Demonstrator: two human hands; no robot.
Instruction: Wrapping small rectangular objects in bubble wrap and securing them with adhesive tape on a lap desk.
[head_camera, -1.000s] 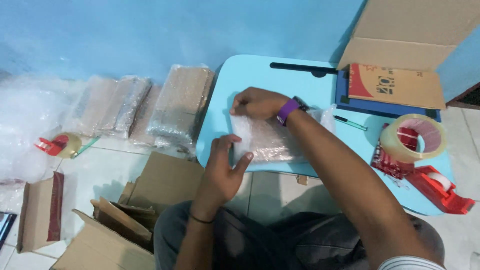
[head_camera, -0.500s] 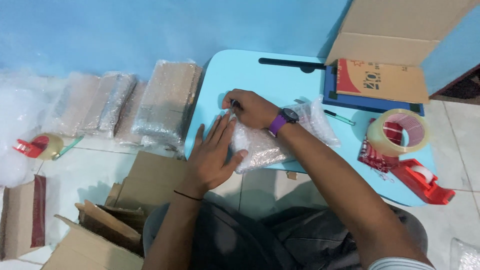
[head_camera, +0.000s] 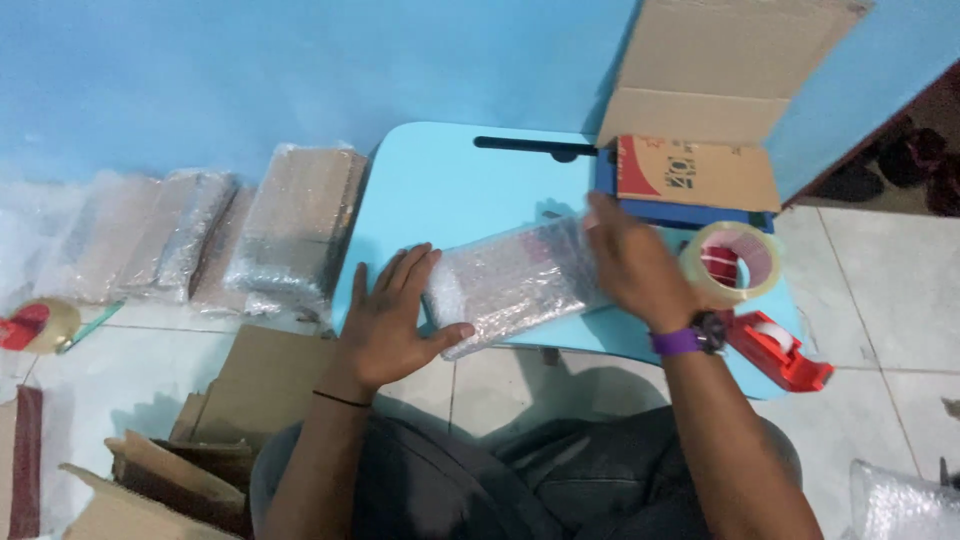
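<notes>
A bubble-wrapped flat parcel lies on a small light-blue table. My left hand presses against its left end, fingers spread and thumb under the near edge. My right hand, with a purple watch strap at the wrist, rests flat on the parcel's right end. Both hands hold the parcel between them.
A roll of clear tape and a red tape dispenser sit at the table's right. An open cardboard box stands at the back right. Several bubble-wrapped parcels lie on the tiled floor to the left, cardboard pieces nearer me.
My right hand moved from the parcel's left end across to its right end. The parcel now lies flatter and more tightly wrapped, with my left hand bracing its left end.
</notes>
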